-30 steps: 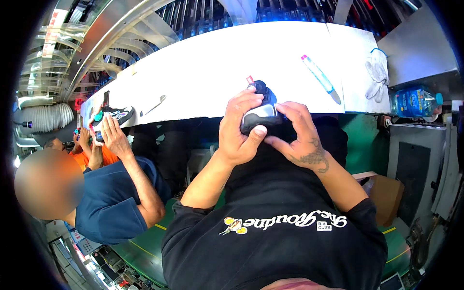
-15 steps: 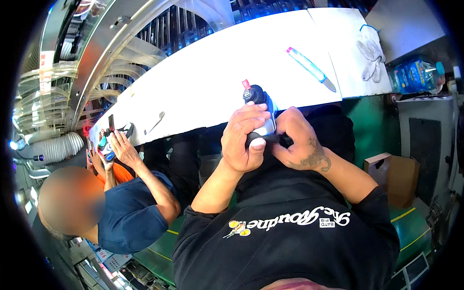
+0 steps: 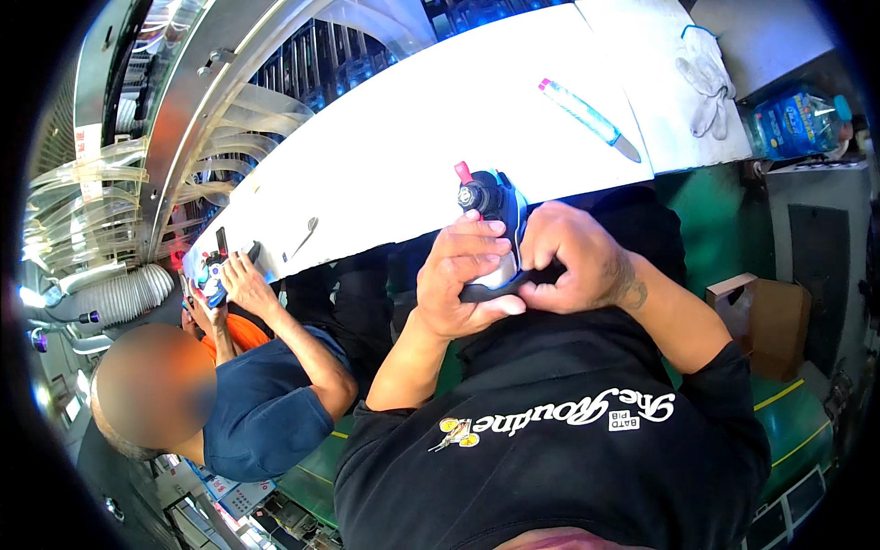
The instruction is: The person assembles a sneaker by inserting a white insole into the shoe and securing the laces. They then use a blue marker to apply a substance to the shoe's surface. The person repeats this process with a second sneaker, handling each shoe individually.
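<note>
A black, white and blue shoe [image 3: 501,268] is held in front of my chest at the table's near edge. It has a round black dial and a red tab [image 3: 462,172] at its far end. My left hand [image 3: 456,280] wraps round its left side, fingers on top and thumb along the dark near edge. My right hand [image 3: 576,257] is closed at the right side, its curled fingers and thumb pinching the dark edge. The inside of the right hand's grip is partly hidden.
On the white table [image 3: 385,119] lie a utility knife [image 3: 588,119], a white glove [image 3: 706,84] and a small metal tool [image 3: 301,238]. A blue-labelled bottle [image 3: 799,124] lies to the right, above a cardboard box [image 3: 775,325]. At left, a co-worker [image 3: 266,403] handles a similar shoe [image 3: 215,275].
The shoe has tilted, showing more of its dial and dark near edge. My left thumb now lies along that edge, and my right hand has turned closer to it. The view has shifted slightly.
</note>
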A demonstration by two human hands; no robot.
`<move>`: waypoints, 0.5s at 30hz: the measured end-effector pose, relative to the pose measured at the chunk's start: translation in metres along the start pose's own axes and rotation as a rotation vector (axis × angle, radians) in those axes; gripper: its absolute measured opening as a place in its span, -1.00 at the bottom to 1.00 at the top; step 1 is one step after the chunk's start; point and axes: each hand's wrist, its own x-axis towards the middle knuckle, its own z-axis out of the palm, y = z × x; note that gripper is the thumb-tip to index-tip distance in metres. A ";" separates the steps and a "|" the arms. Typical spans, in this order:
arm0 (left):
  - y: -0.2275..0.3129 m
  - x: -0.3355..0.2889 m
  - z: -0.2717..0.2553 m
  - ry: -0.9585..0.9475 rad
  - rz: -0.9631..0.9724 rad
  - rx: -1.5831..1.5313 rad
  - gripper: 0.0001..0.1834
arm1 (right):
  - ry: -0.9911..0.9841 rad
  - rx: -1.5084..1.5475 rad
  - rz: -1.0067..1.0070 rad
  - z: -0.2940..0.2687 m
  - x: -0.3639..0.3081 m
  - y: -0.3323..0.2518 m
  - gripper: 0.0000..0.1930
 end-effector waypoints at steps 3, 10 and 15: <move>-0.015 -0.001 -0.010 0.049 -0.022 -0.044 -0.30 | 0.170 -0.132 0.217 -0.012 -0.002 0.011 -0.47; -0.010 -0.004 -0.024 0.109 -0.188 0.008 -0.35 | 0.071 -0.074 0.235 0.002 0.011 0.003 -0.35; 0.036 0.019 -0.045 -0.067 -0.391 0.523 -0.54 | 0.118 -0.385 0.137 0.050 0.012 -0.005 -0.32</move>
